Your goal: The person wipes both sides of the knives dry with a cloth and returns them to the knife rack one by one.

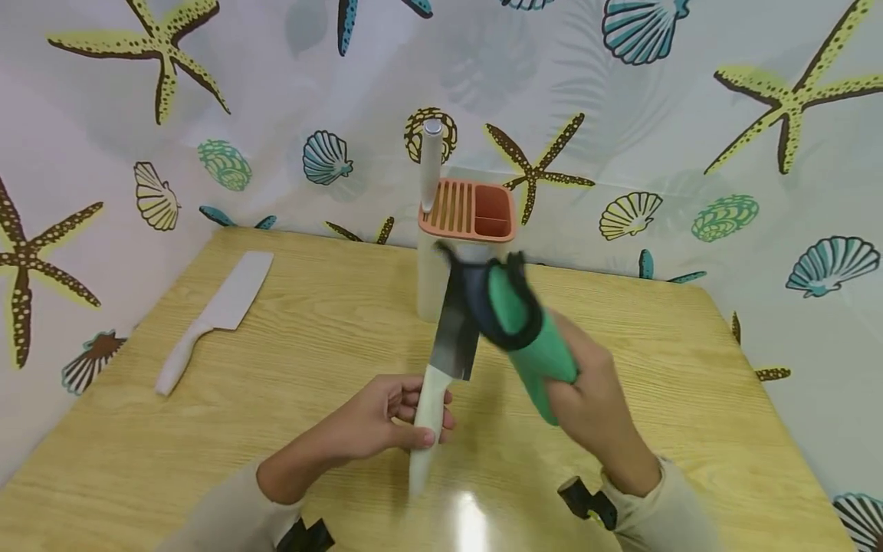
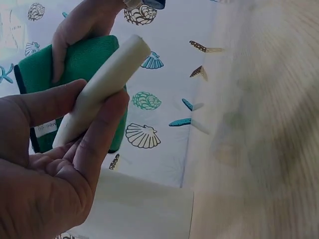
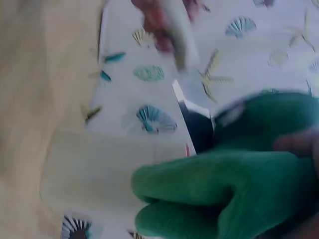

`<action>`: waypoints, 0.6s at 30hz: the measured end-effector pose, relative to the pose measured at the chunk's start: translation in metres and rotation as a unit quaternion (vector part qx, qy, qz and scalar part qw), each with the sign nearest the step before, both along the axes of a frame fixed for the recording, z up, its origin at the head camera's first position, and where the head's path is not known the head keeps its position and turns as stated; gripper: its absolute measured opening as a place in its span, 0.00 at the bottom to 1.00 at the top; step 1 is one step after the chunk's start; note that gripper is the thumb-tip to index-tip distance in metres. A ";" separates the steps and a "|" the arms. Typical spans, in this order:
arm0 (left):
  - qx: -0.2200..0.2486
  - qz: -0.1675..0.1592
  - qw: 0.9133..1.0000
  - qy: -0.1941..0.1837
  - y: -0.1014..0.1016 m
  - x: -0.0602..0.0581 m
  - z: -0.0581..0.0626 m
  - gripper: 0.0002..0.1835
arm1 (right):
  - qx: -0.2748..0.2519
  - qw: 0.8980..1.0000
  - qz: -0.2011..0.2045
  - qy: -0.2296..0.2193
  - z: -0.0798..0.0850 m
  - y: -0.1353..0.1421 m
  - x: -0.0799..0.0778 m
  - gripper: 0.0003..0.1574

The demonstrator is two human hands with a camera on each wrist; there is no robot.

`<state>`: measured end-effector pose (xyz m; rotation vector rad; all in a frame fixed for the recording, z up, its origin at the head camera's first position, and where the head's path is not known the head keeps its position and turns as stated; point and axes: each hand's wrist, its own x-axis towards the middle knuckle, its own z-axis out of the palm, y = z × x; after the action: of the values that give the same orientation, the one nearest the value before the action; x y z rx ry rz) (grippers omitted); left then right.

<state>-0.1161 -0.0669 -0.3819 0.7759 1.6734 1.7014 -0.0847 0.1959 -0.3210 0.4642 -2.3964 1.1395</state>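
My left hand (image 1: 372, 422) grips a knife by its cream handle (image 1: 431, 402), with fingers and thumb curled round it. The knife's broad metal blade (image 1: 454, 341) points away from me, up over the table. A folded green cloth (image 1: 545, 356) with a dark edge is held in my right hand (image 1: 593, 395), close to the blade's far part. In the head view the cloth is blurred and covers part of the blade. The right wrist view shows the blade (image 3: 198, 127) just beside the cloth's folds (image 3: 199, 179); whether they touch I cannot tell.
A cream knife block (image 1: 431, 280) with an orange slotted top stands at the back middle, a white handle (image 1: 431, 161) rising from it. To the left, a white-handled cleaver (image 1: 237, 291) lies on the wooden table (image 1: 331, 307). A shell-patterned sheet (image 1: 372, 84) hangs behind.
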 end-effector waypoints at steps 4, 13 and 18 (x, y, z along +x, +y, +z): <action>-0.019 0.026 0.998 0.046 0.005 -0.002 0.002 0.24 | 0.175 0.980 0.071 0.069 -0.016 -0.027 0.011 0.53; -0.044 0.054 0.990 0.123 0.004 -0.001 0.000 0.19 | 0.207 0.968 0.075 0.119 -0.035 -0.047 0.021 0.63; -0.076 0.029 0.988 0.131 0.003 0.001 0.004 0.17 | 0.191 0.977 0.043 0.082 -0.033 -0.042 0.018 0.61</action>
<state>-0.1154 -0.0638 -0.3782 0.9174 1.9964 1.5390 -0.0663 0.1538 -0.3536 0.7597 -2.4673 0.6384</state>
